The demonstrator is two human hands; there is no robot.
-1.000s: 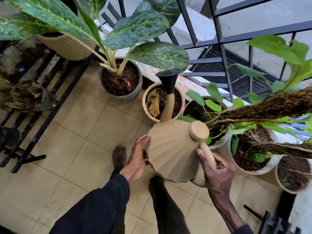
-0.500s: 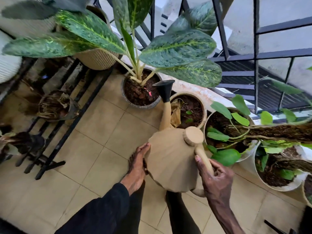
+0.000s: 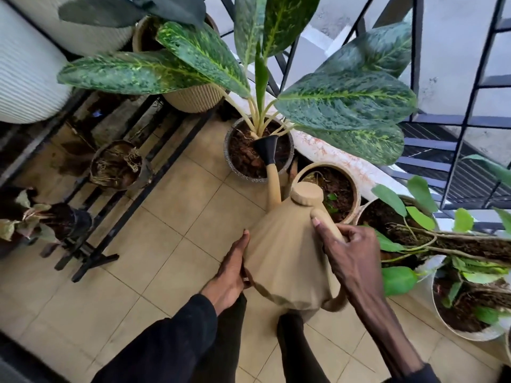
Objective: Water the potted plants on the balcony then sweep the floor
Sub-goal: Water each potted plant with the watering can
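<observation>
While I stand on the tiled balcony floor (image 3: 154, 252), the black metal railing (image 3: 417, 87) runs along its far-right edge, and a white ribbed planter (image 3: 25, 76) bulges in at the far-left corner. Beside that planter a black metal plant stand (image 3: 132, 194) lies along the left side of the floor, carrying a small pot of dry roots (image 3: 117, 165). The variegated dieffenbachia (image 3: 343, 100) spreads its big speckled leaves over the far middle, rising from a round grey pot (image 3: 235, 172) of dark soil set just inside the railing's low white ledge (image 3: 343, 161). To the right of it a tan pot (image 3: 356, 189) stands close by, then white pots (image 3: 489, 333) of trailing green vines (image 3: 414, 217) follow the right edge. I hold the tan ribbed watering can (image 3: 284, 261) in front of me above the floor, tilted forward, its long spout reaching up so the black rose head (image 3: 266, 147) sits over the soil of the grey pot near the stems. My right hand (image 3: 351, 261) is wrapped tight around the can's handle, thumb lying along the top. My left hand (image 3: 231, 275) presses flat, fingers together, against the can's left side. My dark trouser legs (image 3: 293, 352) show beneath the can.
</observation>
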